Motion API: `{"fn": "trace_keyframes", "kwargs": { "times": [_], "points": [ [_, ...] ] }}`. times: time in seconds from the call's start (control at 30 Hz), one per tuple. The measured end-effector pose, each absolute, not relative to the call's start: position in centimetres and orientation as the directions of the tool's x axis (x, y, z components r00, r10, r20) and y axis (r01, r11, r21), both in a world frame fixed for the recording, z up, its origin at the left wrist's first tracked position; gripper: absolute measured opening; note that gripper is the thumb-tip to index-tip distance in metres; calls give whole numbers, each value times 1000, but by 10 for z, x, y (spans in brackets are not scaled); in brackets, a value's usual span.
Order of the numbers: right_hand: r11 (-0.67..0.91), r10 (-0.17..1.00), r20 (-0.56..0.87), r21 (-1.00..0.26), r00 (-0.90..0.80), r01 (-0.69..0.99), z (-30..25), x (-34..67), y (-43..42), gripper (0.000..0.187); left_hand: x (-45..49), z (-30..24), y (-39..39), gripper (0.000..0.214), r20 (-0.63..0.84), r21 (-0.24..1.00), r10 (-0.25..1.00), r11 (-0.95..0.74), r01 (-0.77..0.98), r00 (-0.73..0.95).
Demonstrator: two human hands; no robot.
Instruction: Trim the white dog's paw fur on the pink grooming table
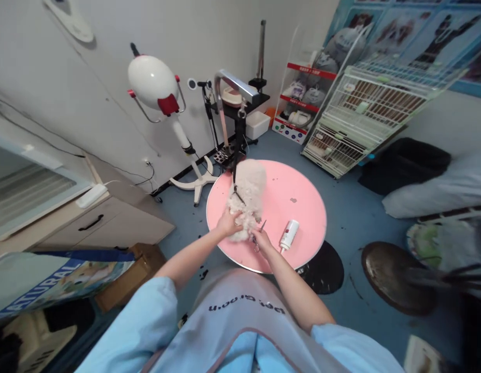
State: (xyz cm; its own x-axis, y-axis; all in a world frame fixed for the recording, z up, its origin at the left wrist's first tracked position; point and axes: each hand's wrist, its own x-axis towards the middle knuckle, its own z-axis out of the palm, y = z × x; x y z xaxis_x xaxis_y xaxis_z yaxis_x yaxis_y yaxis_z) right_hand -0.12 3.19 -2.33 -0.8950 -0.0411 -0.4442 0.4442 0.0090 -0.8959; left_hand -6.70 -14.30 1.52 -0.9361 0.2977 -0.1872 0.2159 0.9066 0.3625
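A small white fluffy dog stands on a round pink grooming table, tethered by a dark leash to a metal arm. My left hand presses into the fur at the dog's near left side, fingers curled on it. My right hand is closed on a pair of scissors at the dog's near right side, blades pointing up toward the fur. A white clipper lies on the table to the right of my right hand.
A white stand dryer stands at the left rear. Wire cages and a shelf rack are at the back right. A cabinet, boxes and a bag sit at left; round dark stools at right.
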Motion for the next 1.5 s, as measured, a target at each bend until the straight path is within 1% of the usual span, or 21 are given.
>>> {"fn": "trace_keyframes", "kwargs": {
  "times": [0.03, 0.07, 0.13, 0.2, 0.3, 0.5, 0.63, 0.77, 0.87, 0.93, 1.03, 1.1, 1.17, 1.27, 1.3, 1.37, 1.43, 1.5],
  "points": [
    [11, -13, -474, -880, -880, 474, -26, 6, 41, 28, -64, 8, -131, 67, -200, 374, 266, 910, 178, -943],
    [10, 22, -502, -865, -865, 502, -28, 14, 50, 27, -63, 3, -120, 66, -221, 391, 272, 905, 171, -936],
    [9, 92, -544, -837, -834, 547, -29, 29, 68, 26, -68, 2, -100, 65, -247, 438, 359, 870, 226, -900],
    [12, 142, -564, -821, -814, 571, -26, 42, 82, 24, -79, 5, -88, 63, -241, 487, 447, 823, 291, -861],
    [23, 167, -578, -808, -799, 589, -23, 52, 93, 21, -95, 15, -86, 67, -222, 527, 528, 772, 355, -820],
    [48, 218, -580, -797, -785, 602, -21, 55, 89, 20, -120, 51, -112, 73, -221, 532, 644, 709, 463, -733],
    [85, 231, -566, -798, -791, 596, -16, 52, 82, 22, -138, 84, -126, 70, -255, 507, 656, 716, 480, -710],
    [125, 263, -571, -779, -778, 614, -10, 45, 78, 26, -155, 103, -135, 59, -227, 539, 708, 663, 519, -668],
    [142, 294, -560, -776, -774, 615, -2, 38, 82, 27, -166, 104, -139, 56, -211, 576, 721, 637, 512, -660],
    [147, 313, -531, -792, -787, 593, 9, 29, 90, 27, -169, 104, -140, 54, -197, 611, 716, 624, 488, -669],
    [151, 319, -446, -847, -836, 509, 34, 2, 105, 30, -167, 105, -140, 50, -196, 635, 717, 612, 471, -669],
    [150, 294, -378, -889, -878, 433, 53, -25, 111, 35, -159, 107, -139, 51, -213, 631, 724, 615, 473, -656],
    [145, 233, -325, -920, -916, 364, 68, -53, 107, 39, -149, 108, -137, 60, -228, 609, 727, 626, 488, -648],
    [128, 57, -291, -947, -955, 296, 75, -80, 85, 42, -133, 103, -136, 73, -246, 579, 715, 650, 493, -654],
    [116, -12, -284, -953, -959, 281, 74, -83, 76, 42, -129, 100, -137, 74, -253, 581, 705, 658, 479, -662],
    [75, -111, -259, -965, -959, 252, 67, -81, 60, 40, -123, 96, -143, 77, -258, 597, 683, 668, 443, -683],
    [30, -164, -237, -971, -957, 236, 59, -72, 49, 39, -116, 97, -152, 80, -249, 597, 668, 676, 431, -702],
    [-1, -184, -231, -972, -956, 235, 52, -63, 44, 38, -106, 105, -159, 85, -222, 548, 623, 716, 432, -750]
  ]
}}
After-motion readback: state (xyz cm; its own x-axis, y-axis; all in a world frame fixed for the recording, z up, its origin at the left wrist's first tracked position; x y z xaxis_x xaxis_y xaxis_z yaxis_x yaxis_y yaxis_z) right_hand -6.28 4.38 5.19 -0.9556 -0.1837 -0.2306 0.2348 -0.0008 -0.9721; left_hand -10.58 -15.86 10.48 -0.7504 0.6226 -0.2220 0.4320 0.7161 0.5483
